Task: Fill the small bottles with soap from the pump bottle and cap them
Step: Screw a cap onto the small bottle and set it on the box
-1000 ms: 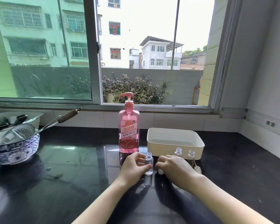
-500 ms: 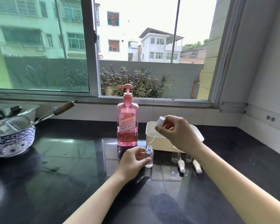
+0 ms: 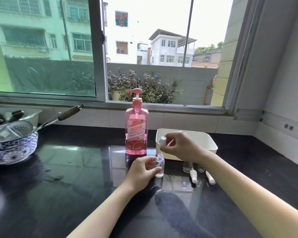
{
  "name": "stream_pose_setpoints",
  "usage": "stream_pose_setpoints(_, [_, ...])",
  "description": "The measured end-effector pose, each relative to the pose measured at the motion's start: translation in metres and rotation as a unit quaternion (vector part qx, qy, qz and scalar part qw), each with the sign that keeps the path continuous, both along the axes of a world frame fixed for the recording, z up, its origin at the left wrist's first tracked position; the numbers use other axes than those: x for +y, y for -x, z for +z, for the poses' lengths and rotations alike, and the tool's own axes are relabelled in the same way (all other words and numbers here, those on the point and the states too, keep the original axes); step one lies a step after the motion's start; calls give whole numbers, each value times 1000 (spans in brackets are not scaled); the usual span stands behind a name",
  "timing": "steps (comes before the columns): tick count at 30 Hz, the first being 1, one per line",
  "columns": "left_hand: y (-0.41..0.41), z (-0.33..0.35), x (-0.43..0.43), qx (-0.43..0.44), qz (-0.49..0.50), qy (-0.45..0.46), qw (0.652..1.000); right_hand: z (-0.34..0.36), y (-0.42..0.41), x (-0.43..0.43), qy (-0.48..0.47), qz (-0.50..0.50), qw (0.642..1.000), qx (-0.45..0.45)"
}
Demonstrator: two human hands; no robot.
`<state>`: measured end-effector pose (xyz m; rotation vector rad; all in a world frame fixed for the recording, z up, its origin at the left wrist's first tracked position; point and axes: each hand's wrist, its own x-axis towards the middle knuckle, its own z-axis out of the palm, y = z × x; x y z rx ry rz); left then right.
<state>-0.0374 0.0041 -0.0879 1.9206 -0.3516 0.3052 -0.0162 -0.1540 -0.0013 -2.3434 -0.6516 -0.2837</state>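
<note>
Left hand (image 3: 142,171) — fingers curled round small clear plastic bottle (image 3: 160,166), upright on glossy black bench (image 3: 76,177), neck open. Right hand (image 3: 180,146) just above, pinching white plastic spray cap (image 3: 163,140). Tall pink pump bottle (image 3: 136,133) stands beyond left hand. Further clear bottles (image 3: 187,166) under right wrist — partly hidden.

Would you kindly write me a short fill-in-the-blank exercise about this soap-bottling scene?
1. The right hand pinches a white spray cap directly ____ the small bottle gripped by the left hand.
2. The pump bottle holds ____ soap.
3. ____ more white caps lie on the counter, right of that bottle.

Missing words: above; pink; two.
</note>
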Motion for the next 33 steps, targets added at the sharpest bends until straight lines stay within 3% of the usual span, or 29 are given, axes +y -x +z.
stream_pose_setpoints(5, [-1, 0, 0, 1, -8, 7, 1000, 6, -5, -2, 11, 19, 998, 61])
stream_pose_setpoints(17, [-4, -4, 0, -1, -47, -5, 999, 20, -12, 0, 138, 44, 980, 133])
stream_pose_setpoints(22, [-5, -5, -1, -9, -50, -5, 999, 28, -14, 6, 231, 43, 964, 122])
stream_pose_setpoints(33, [-8, -7, 0, -3, -56, -11, 998, 41, -18, 22, 343, 49, 932, 103])
